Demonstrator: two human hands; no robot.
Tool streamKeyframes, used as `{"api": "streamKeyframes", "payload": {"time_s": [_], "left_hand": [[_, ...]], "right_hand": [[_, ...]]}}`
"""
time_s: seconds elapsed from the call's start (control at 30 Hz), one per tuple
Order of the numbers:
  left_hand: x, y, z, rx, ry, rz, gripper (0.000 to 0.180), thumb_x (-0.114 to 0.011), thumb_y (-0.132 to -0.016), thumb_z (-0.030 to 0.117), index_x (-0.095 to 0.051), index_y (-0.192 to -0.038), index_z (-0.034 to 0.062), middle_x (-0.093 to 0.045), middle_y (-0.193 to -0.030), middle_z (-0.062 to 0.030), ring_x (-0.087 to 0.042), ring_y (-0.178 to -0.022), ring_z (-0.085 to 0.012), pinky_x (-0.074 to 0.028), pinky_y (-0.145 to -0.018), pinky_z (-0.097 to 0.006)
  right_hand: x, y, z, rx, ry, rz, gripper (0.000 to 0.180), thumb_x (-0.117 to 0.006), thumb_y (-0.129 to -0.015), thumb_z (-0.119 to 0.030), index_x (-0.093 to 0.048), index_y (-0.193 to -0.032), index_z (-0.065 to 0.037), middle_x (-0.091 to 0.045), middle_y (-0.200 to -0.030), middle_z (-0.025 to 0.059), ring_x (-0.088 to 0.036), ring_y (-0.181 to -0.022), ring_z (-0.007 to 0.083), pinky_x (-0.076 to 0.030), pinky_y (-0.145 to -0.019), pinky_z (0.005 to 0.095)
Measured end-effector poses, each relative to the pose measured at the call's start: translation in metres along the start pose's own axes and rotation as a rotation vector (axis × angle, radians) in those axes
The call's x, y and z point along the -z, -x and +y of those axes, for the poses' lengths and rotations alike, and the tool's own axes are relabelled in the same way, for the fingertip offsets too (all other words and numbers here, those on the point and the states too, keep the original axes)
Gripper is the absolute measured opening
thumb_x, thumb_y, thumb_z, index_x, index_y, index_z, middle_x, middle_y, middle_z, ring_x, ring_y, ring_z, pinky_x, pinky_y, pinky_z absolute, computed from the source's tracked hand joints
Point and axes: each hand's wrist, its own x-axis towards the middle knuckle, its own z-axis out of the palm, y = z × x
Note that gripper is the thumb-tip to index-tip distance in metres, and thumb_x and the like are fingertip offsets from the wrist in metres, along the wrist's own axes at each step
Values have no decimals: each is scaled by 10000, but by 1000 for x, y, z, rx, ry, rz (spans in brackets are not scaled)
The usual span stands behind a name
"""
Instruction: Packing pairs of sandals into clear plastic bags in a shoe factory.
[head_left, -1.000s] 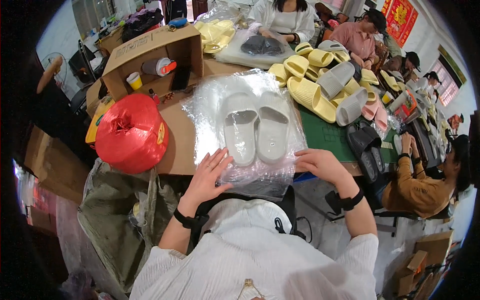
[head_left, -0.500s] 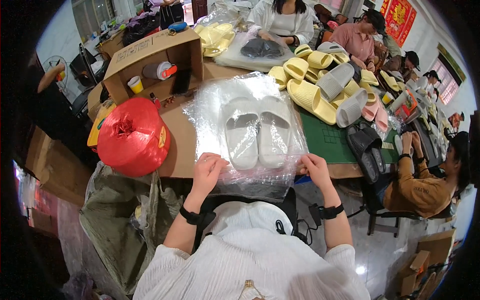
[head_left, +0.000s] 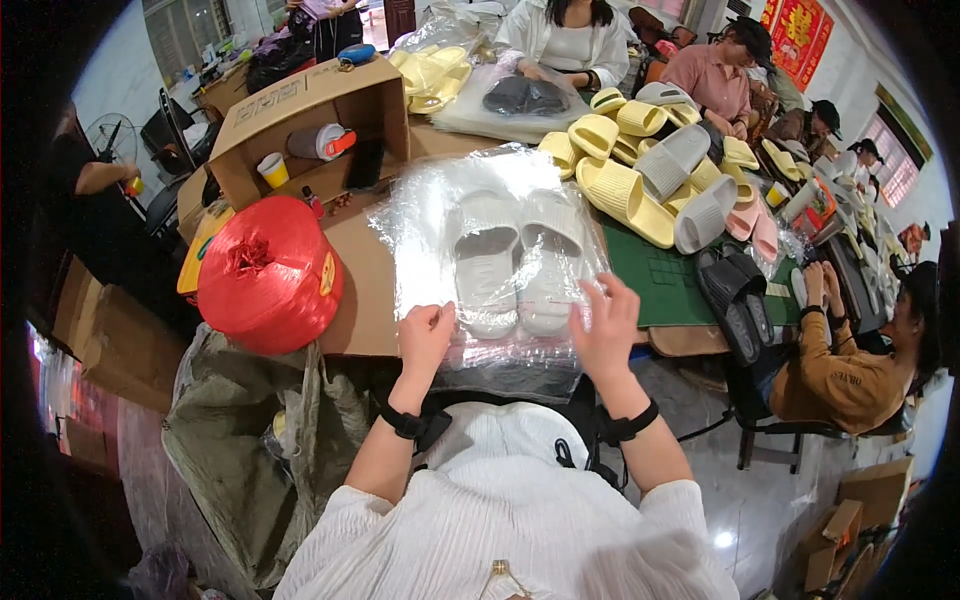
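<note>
The left hand, fingers curled in toward the thumb, sits at the near left part of a clear plastic bag; whether it pinches the film cannot be told. The right hand is open, fingers loosely bent and spread at the bag's near right side, with nothing visibly gripped. Between the hands and mostly beyond them, toward the worktop's far edge, lies a pair of pale grey slippers under the glossy, wrinkled film, side by side, long axes running away from the near edge, rounded heels nearest, broad straps farther off; the right hand seems slightly nearer to them. Film overhangs the worktop's near edge. Toward the near left corner sits a fat, shiny red roll of twine, with an open, matt cardboard box behind it. Toward the right edge, ribbed yellow slippers heap up beside a flat green mat.
</note>
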Motion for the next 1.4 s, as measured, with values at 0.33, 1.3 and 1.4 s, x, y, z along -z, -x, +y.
{"api": "streamKeyframes", "payload": {"time_s": [0.33, 1.3, 1.4], "left_hand": [[-3, 0, 15, -12, -108, -21, 418, -672, -831, 320, -600, -613, -30, -561, -596, -179, -561, -614, -329, -439, -597, -431], [-28, -15, 49, 199, 578, -321, 607, -718, -766, 102, -439, -1275, -77, -601, -1074, -144, -596, -958, -186, -495, -815, -311], [-33, 1, 48, 332, 1009, -372, 586, -675, -777, 25, -423, -1300, -59, -589, -1146, -162, -589, -1037, -209, -481, -875, -319]], "right_hand": [[-54, 22, 10, -157, -229, -291, 205, -675, -840, -139, -602, -1017, -66, -568, -876, 94, -560, -856, 301, -464, -737, 409], [-55, 38, 18, -590, -476, -292, 519, -709, -865, -227, -481, -1245, 42, -498, -1151, 214, -512, -1056, 367, -436, -909, 424], [-44, 45, 23, -427, -176, -159, 771, -773, -804, -292, -377, -1369, 52, -395, -1322, 284, -387, -1215, 426, -322, -1054, 486]]}}
